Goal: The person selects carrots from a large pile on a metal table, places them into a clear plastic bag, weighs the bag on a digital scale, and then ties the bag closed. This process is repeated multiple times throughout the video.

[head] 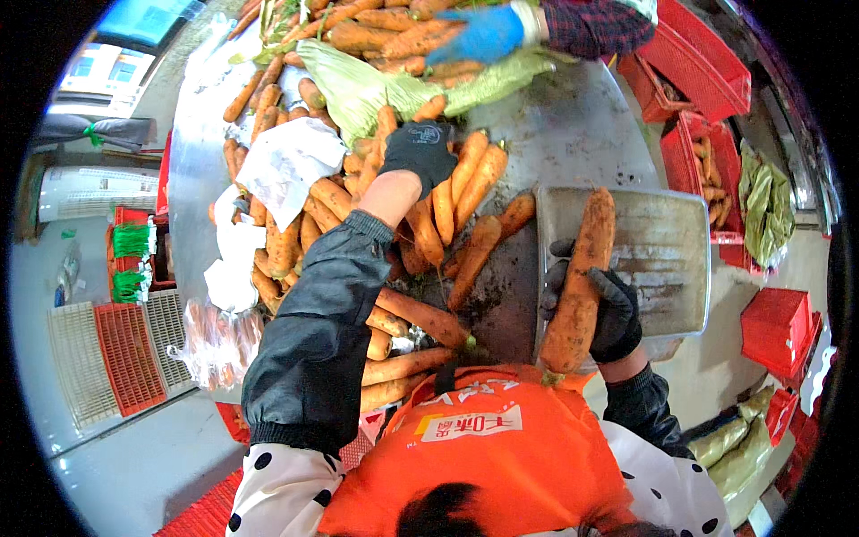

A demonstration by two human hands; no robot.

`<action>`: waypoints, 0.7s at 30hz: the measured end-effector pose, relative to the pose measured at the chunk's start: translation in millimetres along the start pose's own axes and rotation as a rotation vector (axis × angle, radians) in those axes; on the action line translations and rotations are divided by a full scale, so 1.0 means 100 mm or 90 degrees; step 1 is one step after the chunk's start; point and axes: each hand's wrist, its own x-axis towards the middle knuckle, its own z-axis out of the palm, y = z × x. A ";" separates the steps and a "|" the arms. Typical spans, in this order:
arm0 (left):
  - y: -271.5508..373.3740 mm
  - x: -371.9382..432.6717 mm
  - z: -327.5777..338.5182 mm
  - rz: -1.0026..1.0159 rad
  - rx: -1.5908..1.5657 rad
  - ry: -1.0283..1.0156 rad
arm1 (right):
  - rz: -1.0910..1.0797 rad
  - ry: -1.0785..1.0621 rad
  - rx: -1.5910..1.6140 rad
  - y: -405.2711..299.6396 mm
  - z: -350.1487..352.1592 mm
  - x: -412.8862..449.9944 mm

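My right hand (pixel 607 309), in a dark glove, grips a large soil-stained carrot (pixel 580 288) above the near left part of a shallow, translucent plastic tray (pixel 698 268). Stretched forward over the pile, my left hand (pixel 421 156) wears a black glove and rests on or among carrots (pixel 480 168); its fingers are partly hidden, so I cannot tell whether it grips one. More carrots lie on the metal table under and around my left forearm. Beside that hand are a crumpled white sheet (pixel 288 164) and a pale green woven sack (pixel 362 87).
Across the metal table (pixel 577 127), a co-worker's blue-gloved hand (pixel 480 33) reaches over carrots. Red crates (pixel 688 141), one holding carrots, stand at the right. A clear plastic bag (pixel 218 342) lies at the table's left edge, near crates (pixel 127 356) on the floor.
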 end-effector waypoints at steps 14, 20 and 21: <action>1.04 -1.78 1.24 0.094 -0.212 0.010 | 0.016 0.051 0.049 -0.20 -0.04 -0.23; 1.02 -1.89 0.69 -0.071 -0.312 -0.053 | 0.079 -0.018 0.276 -0.27 -0.14 -0.37; 0.99 -1.96 0.54 -0.126 -0.340 -0.037 | 0.094 -0.037 0.309 -0.26 -0.12 -0.38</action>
